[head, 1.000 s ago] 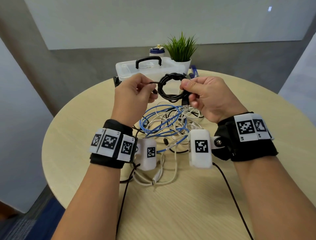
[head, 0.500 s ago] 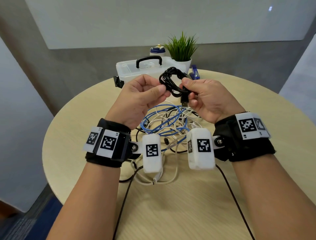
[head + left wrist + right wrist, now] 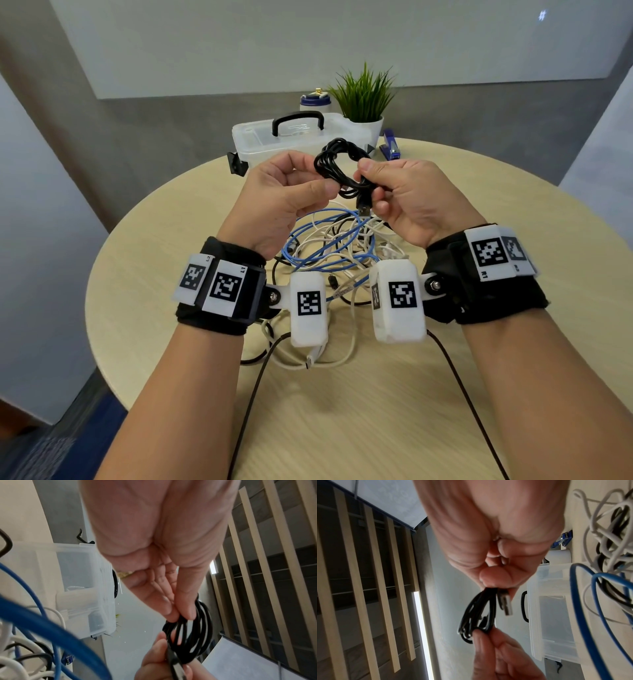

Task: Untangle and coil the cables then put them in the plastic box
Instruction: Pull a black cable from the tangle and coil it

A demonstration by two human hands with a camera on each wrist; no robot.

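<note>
Both hands hold the coiled black cable above the table, short of the box.

The left hand [image 3: 284, 195] pinches one side of the black cable [image 3: 342, 168] and the right hand [image 3: 411, 202] the other; the closed plastic box [image 3: 260, 144] lies straight ahead, beyond the coil, the left hand marginally nearer, while the tangled cables [image 3: 329, 243] wait below.

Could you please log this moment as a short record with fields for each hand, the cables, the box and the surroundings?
left hand: pinches the black cable coil
right hand: pinches the same coil near its USB plug
coil position: held above the table, in front of the plastic box
box: lid on, black handle up
still tangled: blue cable and white cables on the table
behind the box: potted plant
</note>
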